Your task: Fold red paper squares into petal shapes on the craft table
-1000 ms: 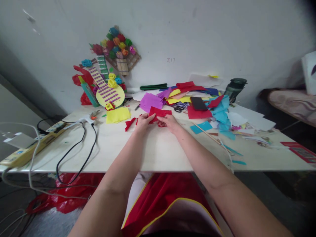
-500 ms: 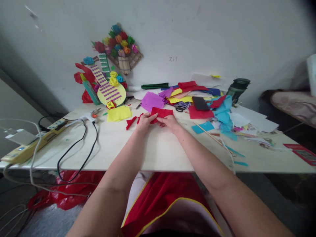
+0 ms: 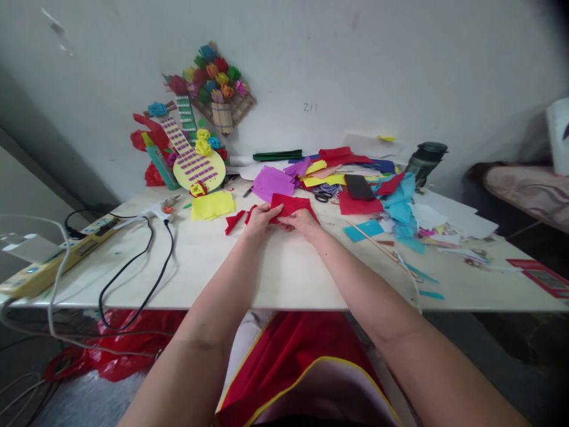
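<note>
Both hands meet over a piece of red crepe paper (image 3: 293, 205) near the middle of the white table (image 3: 275, 267). My left hand (image 3: 259, 220) pinches its left edge with fingers closed. My right hand (image 3: 303, 222) pinches the lower edge beside it. The paper lies partly on the tabletop, its far end fanned out. Red paper scraps (image 3: 234, 220) lie just left of my left hand. A purple sheet (image 3: 272, 181) sits right behind the red piece.
A yellow sheet (image 3: 213, 205), paper guitar craft (image 3: 195, 163) and paper flower basket (image 3: 217, 89) stand back left. A glue gun (image 3: 165, 207), black cable and power strip (image 3: 57, 258) lie left. Scissors (image 3: 320, 194), phone (image 3: 358, 186), coloured paper, wooden stick (image 3: 377, 244) and dark bottle (image 3: 424, 159) crowd the right.
The hands stay on the red paper. My right hand has slid a little left, closer to my left hand, and the paper's right side now fans wider.
</note>
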Demonstrator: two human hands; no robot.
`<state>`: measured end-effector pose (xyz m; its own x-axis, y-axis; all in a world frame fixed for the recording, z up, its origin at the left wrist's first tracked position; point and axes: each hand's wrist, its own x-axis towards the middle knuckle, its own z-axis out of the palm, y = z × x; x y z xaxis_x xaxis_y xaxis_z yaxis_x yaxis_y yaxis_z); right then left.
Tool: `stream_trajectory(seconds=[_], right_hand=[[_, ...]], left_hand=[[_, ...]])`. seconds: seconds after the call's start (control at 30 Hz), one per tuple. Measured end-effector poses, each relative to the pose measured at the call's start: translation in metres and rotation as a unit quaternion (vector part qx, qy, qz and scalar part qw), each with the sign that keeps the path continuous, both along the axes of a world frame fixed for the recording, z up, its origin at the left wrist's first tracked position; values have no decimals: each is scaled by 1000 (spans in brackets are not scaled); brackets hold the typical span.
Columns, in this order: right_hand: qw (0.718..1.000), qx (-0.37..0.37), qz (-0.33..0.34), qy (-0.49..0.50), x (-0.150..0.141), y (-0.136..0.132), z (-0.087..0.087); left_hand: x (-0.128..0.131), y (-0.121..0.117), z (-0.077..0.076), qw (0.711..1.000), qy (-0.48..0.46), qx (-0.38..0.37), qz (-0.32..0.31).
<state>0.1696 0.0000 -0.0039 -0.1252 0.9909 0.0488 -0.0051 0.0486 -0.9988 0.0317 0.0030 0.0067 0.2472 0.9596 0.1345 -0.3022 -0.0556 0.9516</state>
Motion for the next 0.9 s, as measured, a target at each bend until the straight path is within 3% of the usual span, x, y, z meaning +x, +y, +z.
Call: stream_trajectory(seconds=[0.33, 0.67, 0.9], right_hand=[[1000, 4, 12, -11, -3, -2, 2], [999, 34, -15, -34, -4, 0, -1], [998, 39, 4, -41, -6, -6, 6]], left_hand=[[2, 0, 0, 1000, -22, 10, 2], [5, -6, 5, 998, -54, -31, 4], [5, -5, 5, 997, -65, -38, 13]])
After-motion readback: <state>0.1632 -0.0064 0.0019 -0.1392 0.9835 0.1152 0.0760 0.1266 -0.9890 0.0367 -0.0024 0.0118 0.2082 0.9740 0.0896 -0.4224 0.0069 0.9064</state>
